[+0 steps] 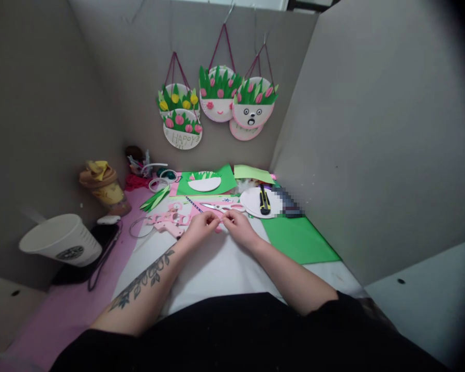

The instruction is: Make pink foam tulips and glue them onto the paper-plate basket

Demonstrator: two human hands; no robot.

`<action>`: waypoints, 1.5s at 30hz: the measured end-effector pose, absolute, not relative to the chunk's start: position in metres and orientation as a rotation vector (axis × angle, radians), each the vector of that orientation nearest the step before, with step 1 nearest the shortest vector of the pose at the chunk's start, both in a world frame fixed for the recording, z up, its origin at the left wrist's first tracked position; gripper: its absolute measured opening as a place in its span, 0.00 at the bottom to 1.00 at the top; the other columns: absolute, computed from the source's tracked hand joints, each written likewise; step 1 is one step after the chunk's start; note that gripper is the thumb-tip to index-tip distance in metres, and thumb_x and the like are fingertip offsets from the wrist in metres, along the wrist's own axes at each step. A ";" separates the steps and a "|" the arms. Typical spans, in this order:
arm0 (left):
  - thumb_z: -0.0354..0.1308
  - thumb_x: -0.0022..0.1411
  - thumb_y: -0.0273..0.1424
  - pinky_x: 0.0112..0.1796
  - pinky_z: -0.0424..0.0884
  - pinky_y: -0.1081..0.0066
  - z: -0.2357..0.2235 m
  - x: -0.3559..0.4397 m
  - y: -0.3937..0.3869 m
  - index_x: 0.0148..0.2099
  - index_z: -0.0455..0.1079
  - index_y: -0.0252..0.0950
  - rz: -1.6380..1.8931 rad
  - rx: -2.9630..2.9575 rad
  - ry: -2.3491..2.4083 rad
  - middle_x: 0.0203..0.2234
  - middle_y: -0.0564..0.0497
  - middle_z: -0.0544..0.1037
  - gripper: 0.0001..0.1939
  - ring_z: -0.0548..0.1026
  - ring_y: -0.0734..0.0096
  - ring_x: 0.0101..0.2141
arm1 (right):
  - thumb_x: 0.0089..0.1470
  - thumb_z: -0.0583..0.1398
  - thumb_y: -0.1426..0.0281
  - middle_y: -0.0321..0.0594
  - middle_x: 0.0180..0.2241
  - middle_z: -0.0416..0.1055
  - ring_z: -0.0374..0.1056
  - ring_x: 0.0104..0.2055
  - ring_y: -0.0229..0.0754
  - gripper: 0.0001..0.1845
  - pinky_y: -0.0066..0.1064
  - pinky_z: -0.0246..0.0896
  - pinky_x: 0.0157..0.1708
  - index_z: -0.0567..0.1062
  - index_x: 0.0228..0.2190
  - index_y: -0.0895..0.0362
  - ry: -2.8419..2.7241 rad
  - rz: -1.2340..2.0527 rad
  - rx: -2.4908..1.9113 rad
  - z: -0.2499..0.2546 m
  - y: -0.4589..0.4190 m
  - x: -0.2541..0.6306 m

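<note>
- I see my left hand (201, 226) and right hand (236, 227) close together, fingertips pinched on a small pink paper piece (220, 225) held between them.
- Just beyond my right hand lie pink-handled scissors (222, 207); a pink glue gun (169, 220) sits beside my left.

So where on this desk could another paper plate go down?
Bare white sheet lies between the forearms, below both hands. The green paper at right is bare too. Behind the hands it is crowded: scissors, utility knife on a plate, pink cutouts.
</note>
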State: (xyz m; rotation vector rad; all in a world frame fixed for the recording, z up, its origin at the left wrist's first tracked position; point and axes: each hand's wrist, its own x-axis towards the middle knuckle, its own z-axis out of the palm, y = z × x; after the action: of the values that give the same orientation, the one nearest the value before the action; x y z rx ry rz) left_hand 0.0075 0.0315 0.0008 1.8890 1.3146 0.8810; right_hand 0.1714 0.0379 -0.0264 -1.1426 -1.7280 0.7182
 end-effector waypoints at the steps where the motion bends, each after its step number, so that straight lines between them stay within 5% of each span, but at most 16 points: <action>1: 0.53 0.55 0.36 0.31 0.66 0.73 0.000 0.007 0.032 0.30 0.71 0.34 0.877 1.896 1.334 0.24 0.51 0.76 0.11 0.73 0.69 0.28 | 0.50 0.54 0.72 0.35 0.26 0.67 0.63 0.31 0.39 0.06 0.29 0.57 0.31 0.70 0.25 0.56 -1.737 0.704 -1.142 -0.026 0.037 0.171; 6: 0.52 0.54 0.34 0.30 0.65 0.73 -0.004 0.005 0.035 0.29 0.70 0.34 0.931 1.891 1.396 0.24 0.51 0.76 0.09 0.72 0.69 0.28 | 0.51 0.54 0.76 0.43 0.35 0.71 0.66 0.40 0.44 0.10 0.34 0.61 0.40 0.74 0.34 0.58 -1.809 0.382 -1.076 -0.021 0.031 0.173; 11: 0.52 0.55 0.32 0.29 0.65 0.73 -0.005 0.008 0.032 0.29 0.69 0.35 0.954 1.912 1.412 0.23 0.52 0.76 0.08 0.72 0.69 0.27 | 0.53 0.57 0.73 0.43 0.32 0.72 0.66 0.40 0.46 0.05 0.36 0.60 0.44 0.75 0.30 0.56 -1.919 0.113 -1.101 -0.019 0.023 0.171; 25: 0.50 0.56 0.26 0.30 0.62 0.73 -0.002 0.009 0.027 0.29 0.68 0.35 0.961 2.206 1.247 0.24 0.52 0.73 0.07 0.69 0.71 0.27 | 0.50 0.57 0.75 0.39 0.28 0.71 0.66 0.34 0.42 0.06 0.32 0.60 0.36 0.73 0.24 0.56 -1.853 0.362 -1.111 -0.023 0.027 0.169; 37: 0.55 0.49 0.33 0.25 0.59 0.75 0.000 0.003 0.037 0.29 0.68 0.35 0.993 1.594 1.281 0.21 0.55 0.71 0.06 0.65 0.75 0.23 | 0.52 0.57 0.71 0.39 0.28 0.69 0.65 0.37 0.43 0.11 0.36 0.59 0.42 0.70 0.19 0.55 -1.854 0.388 -0.903 -0.003 0.034 0.199; 40: 0.57 0.47 0.34 0.21 0.55 0.77 -0.004 0.003 0.039 0.28 0.68 0.35 0.952 1.407 1.201 0.20 0.56 0.69 0.07 0.61 0.79 0.20 | 0.48 0.59 0.73 0.39 0.32 0.68 0.64 0.39 0.44 0.02 0.38 0.60 0.43 0.70 0.27 0.54 -1.943 0.302 -0.831 -0.004 0.032 0.198; 45: 0.58 0.47 0.38 0.19 0.51 0.77 -0.003 0.004 0.035 0.26 0.67 0.34 0.810 1.283 1.133 0.17 0.56 0.66 0.11 0.59 0.80 0.17 | 0.51 0.58 0.74 0.44 0.37 0.68 0.63 0.44 0.47 0.08 0.41 0.58 0.47 0.73 0.35 0.54 -2.023 0.105 -0.866 -0.013 0.032 0.186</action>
State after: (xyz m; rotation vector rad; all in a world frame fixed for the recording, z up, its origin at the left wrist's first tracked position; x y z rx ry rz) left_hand 0.0035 0.0350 -0.0034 1.2829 1.1328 0.8099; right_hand 0.1859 0.0316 -0.0133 -0.8655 -2.0234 0.1054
